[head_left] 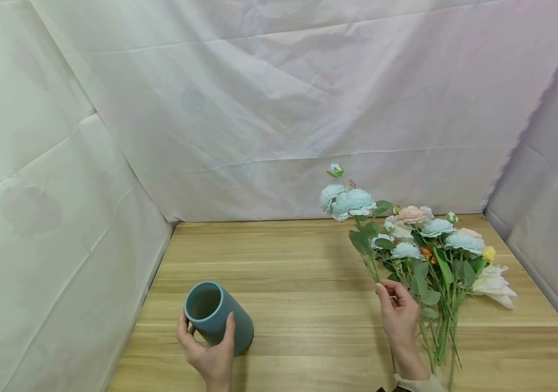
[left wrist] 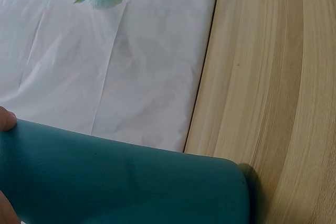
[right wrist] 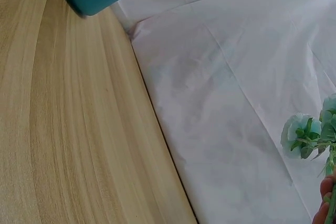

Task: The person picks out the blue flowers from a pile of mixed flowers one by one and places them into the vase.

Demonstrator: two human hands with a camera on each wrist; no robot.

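The left hand grips a smooth, teal cylindrical vase; the right hand pinches a flower spray, ruffled pale-blue blooms beyond that hand.

a creased, pale back sheet meets the far edge of a light wood-grain worktop; a left sheet with faint round patches and a right sheet close the sides, the light tinged pinkish at upper right.
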